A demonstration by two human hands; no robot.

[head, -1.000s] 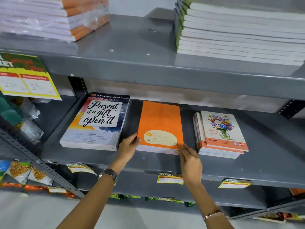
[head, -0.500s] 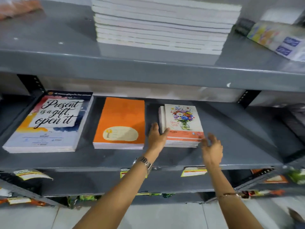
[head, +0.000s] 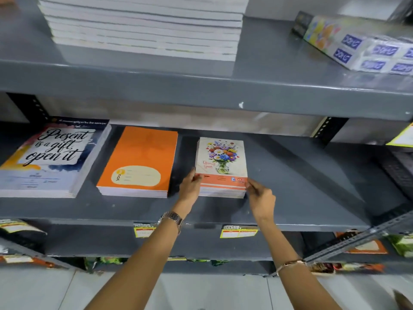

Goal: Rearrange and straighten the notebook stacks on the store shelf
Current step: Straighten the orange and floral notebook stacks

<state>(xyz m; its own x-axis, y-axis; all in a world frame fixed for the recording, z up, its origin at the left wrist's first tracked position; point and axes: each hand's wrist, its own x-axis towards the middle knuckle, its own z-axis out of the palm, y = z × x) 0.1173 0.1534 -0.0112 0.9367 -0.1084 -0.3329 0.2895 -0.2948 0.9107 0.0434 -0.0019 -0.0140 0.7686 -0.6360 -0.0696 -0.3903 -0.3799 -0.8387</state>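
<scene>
Your left hand [head: 190, 186] and right hand [head: 260, 196]: each grips a front corner of the floral notebook stack [head: 221, 166], edges squared.

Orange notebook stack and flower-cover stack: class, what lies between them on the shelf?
In the head view, only the left hand and bare grey shelf separate the orange stack from the flower-cover stack.

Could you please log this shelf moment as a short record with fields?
shelf: grey metal middle shelf
left stack: "Present is a gift" notebooks
middle stack: orange notebooks
right stack: floral notebooks, edges squared
left hand: against the floral stack's left front corner
right hand: at its right front corner
upper shelf: white stack, wrapped boxes
</scene>
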